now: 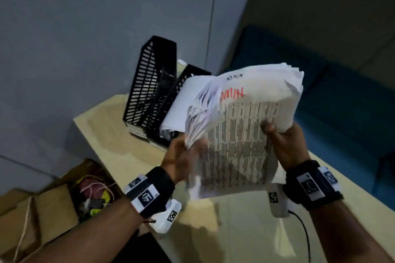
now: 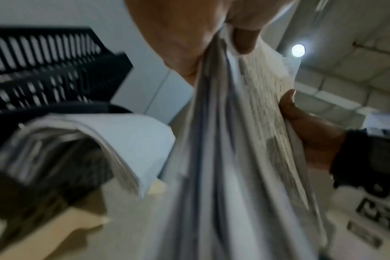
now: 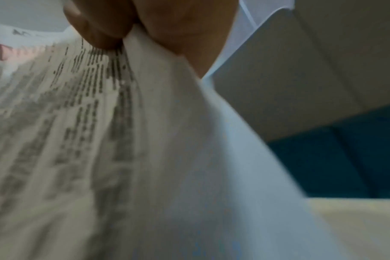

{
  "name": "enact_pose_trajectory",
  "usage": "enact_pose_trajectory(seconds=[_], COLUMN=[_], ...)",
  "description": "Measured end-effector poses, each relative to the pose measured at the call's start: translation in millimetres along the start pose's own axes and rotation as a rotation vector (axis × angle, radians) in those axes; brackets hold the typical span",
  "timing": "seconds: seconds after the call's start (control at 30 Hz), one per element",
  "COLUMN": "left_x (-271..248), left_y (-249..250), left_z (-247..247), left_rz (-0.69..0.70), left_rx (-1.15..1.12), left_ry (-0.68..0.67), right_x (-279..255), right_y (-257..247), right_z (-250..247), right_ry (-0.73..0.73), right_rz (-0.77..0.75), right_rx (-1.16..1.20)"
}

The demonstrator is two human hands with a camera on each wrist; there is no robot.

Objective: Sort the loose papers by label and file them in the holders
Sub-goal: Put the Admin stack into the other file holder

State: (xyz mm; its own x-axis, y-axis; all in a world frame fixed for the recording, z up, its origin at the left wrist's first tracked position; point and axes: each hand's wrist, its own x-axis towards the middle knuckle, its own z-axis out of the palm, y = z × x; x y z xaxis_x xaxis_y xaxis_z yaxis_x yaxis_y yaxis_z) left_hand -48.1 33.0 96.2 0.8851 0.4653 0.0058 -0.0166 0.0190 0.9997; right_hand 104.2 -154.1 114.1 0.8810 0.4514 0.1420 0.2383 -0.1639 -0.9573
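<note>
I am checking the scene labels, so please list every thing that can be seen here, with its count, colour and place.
stack of papers: one stack, white with black print and red handwriting, held up above the table in both hands
file holders: at least two, black, at the far corner of the table
filed papers: one bundle, white, curling out of the nearest holder
table: one, pale cream, below the hands
cardboard box: one, brown, open, left of the table
sofa: one, blue, on the right
wrist bands: two, black, on the wrists
left hand: grip on the left sheets
right hand: grip on the right edge
</note>
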Motion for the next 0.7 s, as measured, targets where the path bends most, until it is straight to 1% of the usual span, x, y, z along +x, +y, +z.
enact_pose_trajectory(seconds=[0.07, 0.13, 0.2, 0.27, 0.33, 0.37, 0.43, 0.5, 0.57, 0.6, 0.63, 0.7], left_x=[12, 24, 36, 45, 51, 51, 54, 58, 63, 65, 68, 73], left_y=[19, 40, 58, 70, 74, 77, 81, 83, 75, 69, 62, 56], left_z=[-34, -75, -118, -158, -189, -197, -210, -213, -219, -221, -224, -223], left_rz=[0.048, 0.122, 0.186, 0.259, 0.346, 0.383, 0.433, 0.451, 0.490, 0.501, 0.511, 0.546], left_rx=[-0.025, 0.017, 0.062, 0.123, 0.242, 0.310, 0.327, 0.368, 0.373, 0.390, 0.402, 0.464], left_ry=[0.141, 0.285, 0.443, 0.599, 0.731, 0.769, 0.809, 0.847, 0.831, 0.825, 0.834, 0.811], right_x=[30, 56, 81, 101, 116, 121, 129, 132, 129, 128, 125, 119], right_y=[-26, -48, -57, -56, -51, -49, -50, -53, -58, -58, -59, -55], right_z=[36, 70, 105, 143, 181, 200, 237, 266, 288, 297, 304, 313], right_ry=[-0.085, -0.166, -0.238, -0.247, -0.227, -0.223, -0.207, -0.109, -0.027, -0.034, -0.071, -0.142], right_rz=[-0.060, -0.112, -0.135, -0.142, -0.143, -0.140, -0.127, -0.169, -0.217, -0.211, -0.192, -0.176], right_rx=[0.020, -0.022, -0.062, -0.056, -0.052, -0.072, -0.102, -0.199, -0.280, -0.273, -0.251, -0.220])
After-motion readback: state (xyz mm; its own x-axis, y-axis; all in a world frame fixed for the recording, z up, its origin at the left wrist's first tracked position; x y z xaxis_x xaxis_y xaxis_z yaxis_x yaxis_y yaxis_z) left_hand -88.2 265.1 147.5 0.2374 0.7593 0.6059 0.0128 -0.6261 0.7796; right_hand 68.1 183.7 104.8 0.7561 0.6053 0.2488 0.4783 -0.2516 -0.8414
